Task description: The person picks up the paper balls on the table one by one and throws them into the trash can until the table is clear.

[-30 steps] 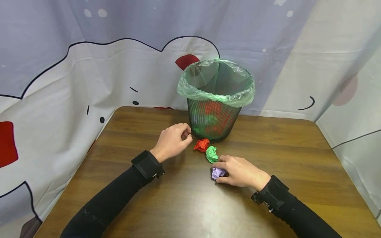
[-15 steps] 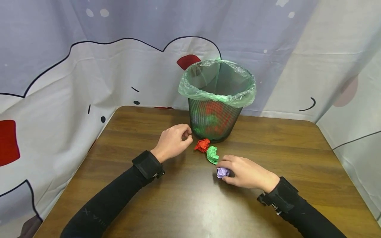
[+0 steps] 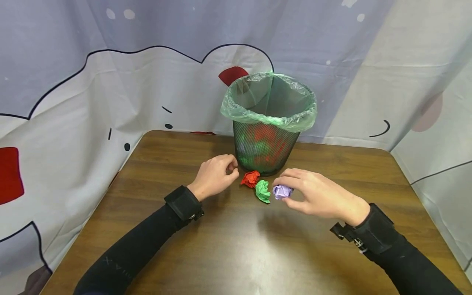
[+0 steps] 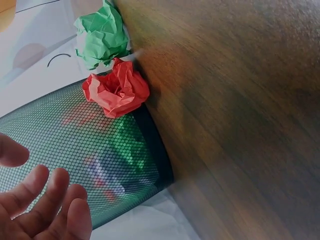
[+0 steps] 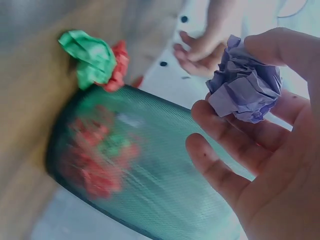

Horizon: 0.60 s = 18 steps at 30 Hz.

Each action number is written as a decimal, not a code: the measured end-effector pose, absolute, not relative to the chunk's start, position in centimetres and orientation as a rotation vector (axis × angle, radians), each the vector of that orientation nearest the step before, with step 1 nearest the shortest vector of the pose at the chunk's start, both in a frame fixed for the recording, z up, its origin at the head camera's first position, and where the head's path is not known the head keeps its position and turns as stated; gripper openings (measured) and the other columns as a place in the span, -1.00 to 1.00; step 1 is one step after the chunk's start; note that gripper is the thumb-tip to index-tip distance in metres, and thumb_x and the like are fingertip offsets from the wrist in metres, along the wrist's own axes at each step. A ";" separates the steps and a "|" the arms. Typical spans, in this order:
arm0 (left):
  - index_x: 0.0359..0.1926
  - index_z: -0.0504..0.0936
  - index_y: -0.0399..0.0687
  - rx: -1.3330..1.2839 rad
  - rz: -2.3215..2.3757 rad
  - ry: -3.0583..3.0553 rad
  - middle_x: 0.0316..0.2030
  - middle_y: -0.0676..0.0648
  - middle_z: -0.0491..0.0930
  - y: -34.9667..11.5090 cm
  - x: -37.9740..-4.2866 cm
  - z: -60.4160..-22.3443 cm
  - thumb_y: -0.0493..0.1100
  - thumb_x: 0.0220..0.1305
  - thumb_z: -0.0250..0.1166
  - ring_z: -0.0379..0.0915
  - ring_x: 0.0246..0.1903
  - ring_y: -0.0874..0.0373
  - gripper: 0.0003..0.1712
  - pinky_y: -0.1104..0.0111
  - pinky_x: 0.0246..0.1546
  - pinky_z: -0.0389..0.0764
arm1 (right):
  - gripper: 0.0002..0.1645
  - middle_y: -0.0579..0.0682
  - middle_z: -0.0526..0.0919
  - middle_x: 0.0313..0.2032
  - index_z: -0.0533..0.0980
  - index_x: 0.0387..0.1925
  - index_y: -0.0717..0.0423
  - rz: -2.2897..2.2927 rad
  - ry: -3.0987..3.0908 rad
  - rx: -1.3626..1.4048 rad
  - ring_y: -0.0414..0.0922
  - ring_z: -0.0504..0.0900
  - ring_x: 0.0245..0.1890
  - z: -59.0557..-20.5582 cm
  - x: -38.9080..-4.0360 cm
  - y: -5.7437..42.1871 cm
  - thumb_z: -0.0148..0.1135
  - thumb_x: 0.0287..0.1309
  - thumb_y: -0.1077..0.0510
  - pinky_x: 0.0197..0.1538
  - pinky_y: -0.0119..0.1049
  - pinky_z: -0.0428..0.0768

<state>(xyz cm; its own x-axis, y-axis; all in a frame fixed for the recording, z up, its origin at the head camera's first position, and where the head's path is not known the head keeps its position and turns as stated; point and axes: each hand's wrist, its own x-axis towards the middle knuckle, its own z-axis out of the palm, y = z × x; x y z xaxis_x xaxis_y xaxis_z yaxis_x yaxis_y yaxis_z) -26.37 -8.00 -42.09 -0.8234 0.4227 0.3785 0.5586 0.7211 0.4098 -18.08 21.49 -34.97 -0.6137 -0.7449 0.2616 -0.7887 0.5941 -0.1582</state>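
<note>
Between thumb and fingers my right hand (image 3: 313,192) pinches a crumpled purple paper ball (image 5: 245,82), lifted above the table. Just left of it lie a crumpled green paper ball (image 3: 262,191) and a crumpled red paper ball (image 3: 250,179), side by side at the foot of a mesh wastebasket (image 3: 263,149). My left hand (image 3: 215,176) is left of the red ball with its fingers loosely bent, and the left wrist view shows nothing in it. A translucent green bag (image 3: 269,121) lines the basket and folds over its rim. Red, green and bluish paper shows blurred through the mesh.
The brown wooden table (image 3: 177,254) carries the basket near its back edge. A printed cloth (image 3: 110,90) hangs close behind the table and along its right side.
My right hand has lifted the purple paper ball off the table and moved it forward and slightly right. The left hand stays in place, as do the red and green balls.
</note>
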 end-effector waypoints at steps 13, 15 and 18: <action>-0.27 0.63 0.08 -0.783 -0.726 -2.696 -0.38 0.10 0.58 -7.8 -26.1 -42.6 -0.08 0.21 0.24 0.46 -0.42 0.24 -0.90 0.32 -0.43 0.47 | -0.58 -0.23 0.61 -0.03 0.59 0.08 -0.02 0.351 -2.480 1.276 -0.32 0.57 -0.08 -27.5 -19.6 21.8 0.33 0.15 0.09 -0.03 -0.29 0.60; -0.27 0.63 0.08 -0.780 -0.726 -2.703 -0.37 0.10 0.58 -7.7 -26.1 -42.8 -0.08 0.21 0.25 0.46 -0.42 0.24 -0.90 0.32 -0.43 0.47 | -0.57 -0.21 0.62 -0.03 0.59 0.09 -0.02 0.352 -2.476 1.270 -0.29 0.58 -0.07 -26.6 -19.9 21.8 0.34 0.15 0.11 -0.02 -0.25 0.60; -0.25 0.64 0.08 -0.786 -0.721 -2.716 -0.37 0.09 0.58 -7.6 -26.1 -43.0 -0.06 0.21 0.25 0.46 -0.41 0.24 -0.88 0.32 -0.42 0.48 | -0.57 -0.17 0.64 -0.04 0.60 0.09 0.00 0.354 -2.460 1.263 -0.24 0.59 -0.08 -25.2 -20.4 21.9 0.35 0.14 0.14 -0.04 -0.22 0.59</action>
<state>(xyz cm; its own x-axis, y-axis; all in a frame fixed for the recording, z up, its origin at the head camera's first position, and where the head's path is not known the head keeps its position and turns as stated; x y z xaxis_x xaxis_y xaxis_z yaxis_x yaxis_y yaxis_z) -26.07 -7.63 -42.95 -0.8319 0.4402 0.3379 0.5498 0.7364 0.3943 -20.38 21.88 -25.20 -0.5400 -0.7309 0.4174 -0.8190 0.5707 -0.0603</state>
